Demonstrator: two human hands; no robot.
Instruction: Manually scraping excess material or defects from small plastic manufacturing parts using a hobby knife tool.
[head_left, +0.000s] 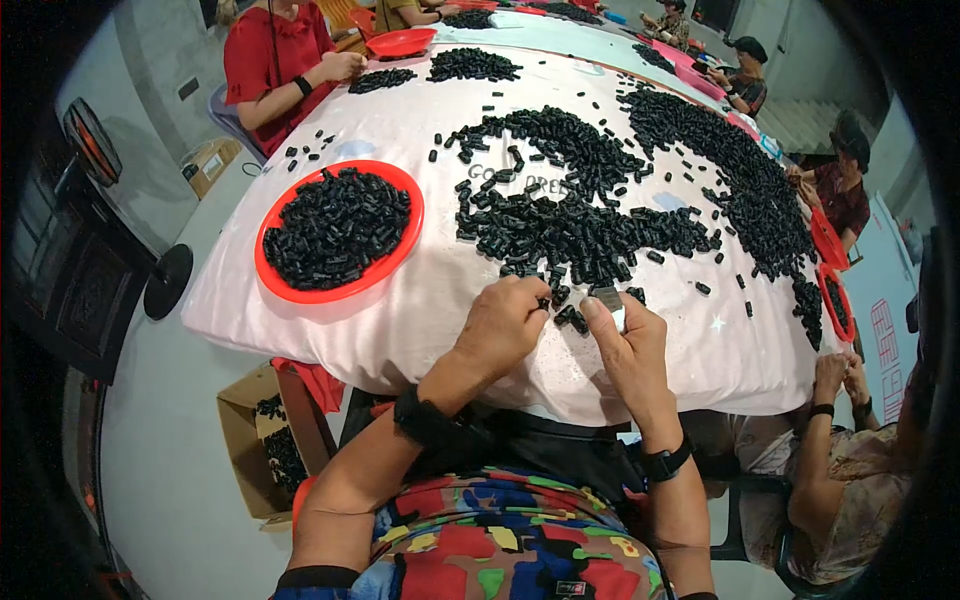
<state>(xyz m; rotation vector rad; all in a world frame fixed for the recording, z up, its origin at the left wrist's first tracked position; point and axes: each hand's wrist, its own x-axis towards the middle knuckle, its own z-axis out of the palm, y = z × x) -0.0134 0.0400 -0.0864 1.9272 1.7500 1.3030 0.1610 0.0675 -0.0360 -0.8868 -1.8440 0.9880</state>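
My left hand is closed, pinching a small black plastic piece between thumb and fingertips. Just to its right, my right hand grips a flat grey blade-like piece, its thumb laid along it. Something white shows under that thumb, too small to make out. A few loose black pieces lie on the pale pink cloth between the hands. Directly beyond them spreads a heap of black plastic pieces. To the left stands a round red tray filled with the same pieces.
A long dark heap runs along the table's right side. Co-workers sit around the table, including a person in red and one at the lower right. A cardboard box and a fan stand on the left floor.
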